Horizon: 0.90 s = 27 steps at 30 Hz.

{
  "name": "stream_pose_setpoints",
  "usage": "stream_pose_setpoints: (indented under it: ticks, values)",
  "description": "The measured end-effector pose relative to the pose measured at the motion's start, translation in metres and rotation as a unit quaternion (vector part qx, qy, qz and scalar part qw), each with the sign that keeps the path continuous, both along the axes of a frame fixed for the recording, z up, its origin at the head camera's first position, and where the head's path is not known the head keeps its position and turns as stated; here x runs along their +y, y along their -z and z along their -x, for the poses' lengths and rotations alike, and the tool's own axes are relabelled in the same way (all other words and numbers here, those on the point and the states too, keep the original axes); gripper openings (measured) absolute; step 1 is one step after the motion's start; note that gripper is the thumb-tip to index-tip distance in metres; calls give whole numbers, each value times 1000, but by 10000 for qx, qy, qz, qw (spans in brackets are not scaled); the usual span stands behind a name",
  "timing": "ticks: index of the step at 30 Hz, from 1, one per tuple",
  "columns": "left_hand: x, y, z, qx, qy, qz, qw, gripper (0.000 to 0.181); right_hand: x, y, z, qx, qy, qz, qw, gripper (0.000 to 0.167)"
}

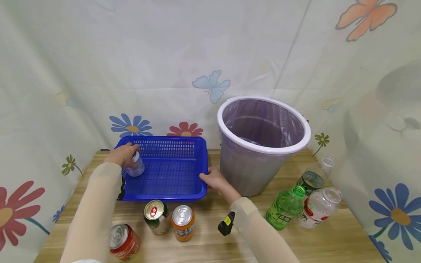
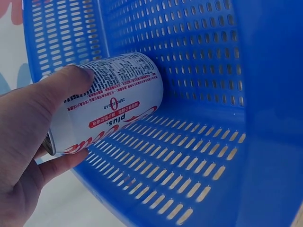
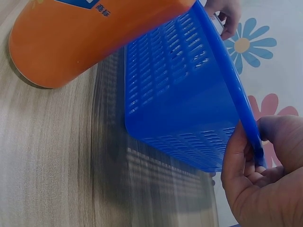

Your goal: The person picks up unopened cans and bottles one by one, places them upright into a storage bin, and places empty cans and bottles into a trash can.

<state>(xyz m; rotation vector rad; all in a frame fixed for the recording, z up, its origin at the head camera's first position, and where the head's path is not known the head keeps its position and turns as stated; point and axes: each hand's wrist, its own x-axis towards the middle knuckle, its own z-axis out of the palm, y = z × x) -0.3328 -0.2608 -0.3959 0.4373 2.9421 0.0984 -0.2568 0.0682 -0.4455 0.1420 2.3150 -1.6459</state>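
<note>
white can (image 1: 138, 169) in blue basket (image 1: 164, 195), left end: long axis runs from left hand (image 1: 122, 156), fingers curled round it, toward basket floor (image 1: 169, 175); right hand (image 1: 214, 179), fingers pinching basket's right rim (image 1: 203, 160).

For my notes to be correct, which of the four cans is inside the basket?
The white can, held by the left hand; the red can, green can and orange can stand on the table, outside.

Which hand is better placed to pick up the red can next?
Probably the left hand, once it releases the white can: the red can is beside the left forearm, while the right hand grips the blue basket.
</note>
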Motion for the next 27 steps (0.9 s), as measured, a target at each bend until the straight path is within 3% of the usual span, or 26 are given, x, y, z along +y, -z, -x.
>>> stream_pose_setpoints:
  ticks: [14, 21, 27]
  values:
    - [-3, 8, 7, 74, -107, -62, 9999, 57, -2, 1, 0, 11, 23, -37, 10000, 25]
    - [-4, 6, 10, 184, -120, -179, 9996, 60, -3, -1, 0, -8, 44, 108, 9999, 25]
    - [-1, 5, 14, 263, -58, -251, 9993, 63, -1, -3, -1, -22, 74, -105, 9999, 25]
